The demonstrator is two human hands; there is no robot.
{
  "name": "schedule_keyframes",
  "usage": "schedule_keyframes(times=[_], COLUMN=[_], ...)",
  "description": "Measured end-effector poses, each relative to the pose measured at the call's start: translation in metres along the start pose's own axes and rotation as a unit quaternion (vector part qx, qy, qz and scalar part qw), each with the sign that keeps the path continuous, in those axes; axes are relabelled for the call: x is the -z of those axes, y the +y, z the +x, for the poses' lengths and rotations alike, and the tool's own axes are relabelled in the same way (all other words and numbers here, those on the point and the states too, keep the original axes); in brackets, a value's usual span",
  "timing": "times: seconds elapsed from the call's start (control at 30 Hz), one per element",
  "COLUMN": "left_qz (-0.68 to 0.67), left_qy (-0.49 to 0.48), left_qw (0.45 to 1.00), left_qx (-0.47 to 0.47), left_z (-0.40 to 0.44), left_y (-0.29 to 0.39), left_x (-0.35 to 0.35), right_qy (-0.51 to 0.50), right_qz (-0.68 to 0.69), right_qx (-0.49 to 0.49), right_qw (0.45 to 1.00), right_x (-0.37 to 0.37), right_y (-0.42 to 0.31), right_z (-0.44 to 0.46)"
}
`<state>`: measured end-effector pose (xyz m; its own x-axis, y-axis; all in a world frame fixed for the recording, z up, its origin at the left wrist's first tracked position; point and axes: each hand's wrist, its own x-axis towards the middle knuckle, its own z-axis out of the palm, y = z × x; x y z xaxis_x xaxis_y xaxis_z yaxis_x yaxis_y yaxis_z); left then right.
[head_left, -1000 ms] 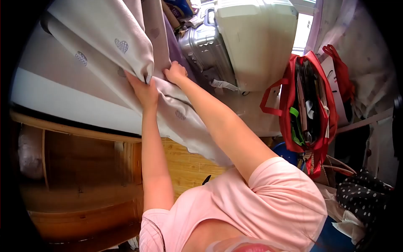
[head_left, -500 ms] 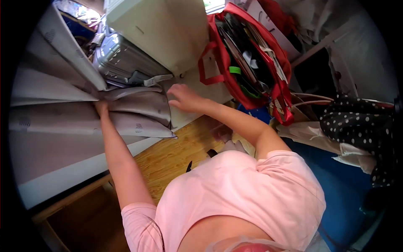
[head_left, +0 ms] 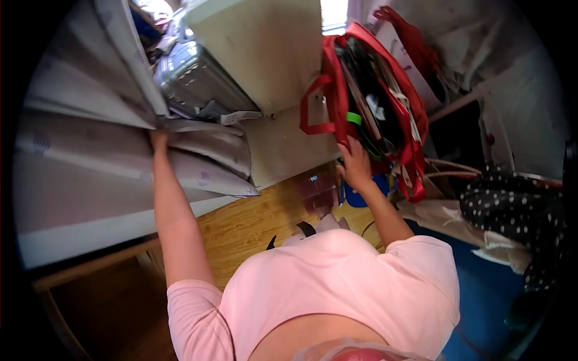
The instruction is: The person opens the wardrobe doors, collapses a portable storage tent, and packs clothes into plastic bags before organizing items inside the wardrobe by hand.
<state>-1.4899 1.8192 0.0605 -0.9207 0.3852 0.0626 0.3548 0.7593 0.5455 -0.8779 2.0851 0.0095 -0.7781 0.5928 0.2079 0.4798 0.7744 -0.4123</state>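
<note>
My left hand (head_left: 159,139) is at a grey patterned curtain (head_left: 102,147), whose folds gather toward it. Its fingers are mostly hidden in the cloth, and it looks closed on it. My right hand (head_left: 356,165) is at the lower left side of a red tote bag (head_left: 365,31), fingers stretched and a little apart. Whether the fingertips press on the bag I cannot tell. The bag stands open, with dark folders, papers and a bright green strip (head_left: 354,118) inside. One red handle (head_left: 313,128) loops out on its left.
A silver suitcase (head_left: 205,81) stands behind the curtain, beside a cream cabinet (head_left: 259,48). Below my right hand is a blue object (head_left: 366,192) on the wood floor (head_left: 241,225). Black polka-dot fabric (head_left: 506,204) hangs at right, and a wooden frame (head_left: 96,262) is at lower left.
My right hand has moved right, from in front of the cabinet to the red bag. My left hand stays at the curtain. The view has shifted, so the background sits further right.
</note>
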Motion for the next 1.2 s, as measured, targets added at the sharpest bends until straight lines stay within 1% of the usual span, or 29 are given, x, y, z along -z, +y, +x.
schedule_keyframes(times=[0.07,0.17,0.23,0.27,0.3,0.37,0.47,0.57,0.6,0.67,0.7,0.73,0.77,0.87,0.9,0.97,1.0,1.07,1.1,1.13,1.2], left_qz=[-0.04,-0.083,-0.098,-0.118,-0.129,-0.133,-0.132,-0.071,-0.052,-0.007,0.088,0.182,0.275,0.331,0.359,0.414,0.398,0.441,0.497,0.494,0.56], left_qy=[0.038,0.086,0.111,0.132,0.142,0.144,0.161,0.252,0.327,0.468,0.432,0.389,0.341,0.213,0.176,0.101,0.078,0.074,0.03,0.134,0.108], left_qw=[0.998,0.992,0.989,0.984,0.981,0.98,0.978,0.965,0.941,0.86,0.853,0.833,0.798,0.74,0.751,0.767,0.793,0.803,0.819,0.801,0.785], left_qx=[0.027,0.036,0.019,0.036,0.012,0.028,0.009,0.008,-0.065,-0.203,-0.279,-0.349,-0.413,-0.545,-0.525,-0.48,-0.454,-0.395,-0.287,-0.312,-0.243], left_z=[-0.024,-0.06,-0.083,-0.102,-0.109,-0.122,-0.148,-0.184,-0.188,-0.193,-0.198,-0.206,-0.21,-0.201,-0.194,-0.166,-0.145,-0.117,-0.125,-0.103,-0.105], left_y=[0.022,0.053,0.07,0.092,0.096,0.11,0.151,0.224,0.238,0.263,0.283,0.307,0.326,0.363,0.366,0.352,0.328,0.283,0.284,0.235,0.208], left_x=[-0.001,-0.001,-0.003,0.0,0.0,0.002,0.023,0.061,0.065,0.074,0.083,0.092,0.095,0.092,0.092,0.088,0.085,0.104,0.121,0.125,0.158], right_qy=[-0.002,0.009,0.023,0.029,0.029,0.03,0.04,0.043,0.047,0.048,0.043,0.036,0.036,0.032,0.033,0.034,0.034,0.03,0.027,0.022,0.008], right_qz=[0.0,-0.004,-0.011,-0.015,-0.007,0.009,0.058,0.078,0.078,0.083,0.087,0.091,0.087,0.079,0.078,0.079,0.079,0.08,0.081,0.083,0.081], right_qx=[0.003,0.022,0.026,0.027,0.037,0.054,0.094,0.103,0.111,0.115,0.11,0.105,0.105,0.1,0.098,0.094,0.088,0.078,0.068,0.059,0.046], right_qw=[1.0,1.0,0.999,0.999,0.999,0.998,0.993,0.991,0.99,0.989,0.989,0.99,0.99,0.991,0.992,0.992,0.992,0.993,0.994,0.995,0.996], right_x=[-0.003,0.009,0.022,0.027,0.03,0.034,0.031,0.038,0.037,0.035,0.035,0.036,0.037,0.042,0.043,0.045,0.047,0.051,0.053,0.054,0.055], right_y=[0.004,-0.007,-0.025,-0.033,-0.04,-0.051,-0.06,-0.067,-0.065,-0.062,-0.061,-0.061,-0.061,-0.06,-0.059,-0.057,-0.055,-0.048,-0.043,-0.037,-0.023], right_z=[0.003,0.003,0.004,0.005,0.008,0.014,0.022,0.027,0.026,0.022,0.02,0.017,0.016,0.011,0.009,0.006,0.004,-0.003,-0.007,-0.013,-0.024])
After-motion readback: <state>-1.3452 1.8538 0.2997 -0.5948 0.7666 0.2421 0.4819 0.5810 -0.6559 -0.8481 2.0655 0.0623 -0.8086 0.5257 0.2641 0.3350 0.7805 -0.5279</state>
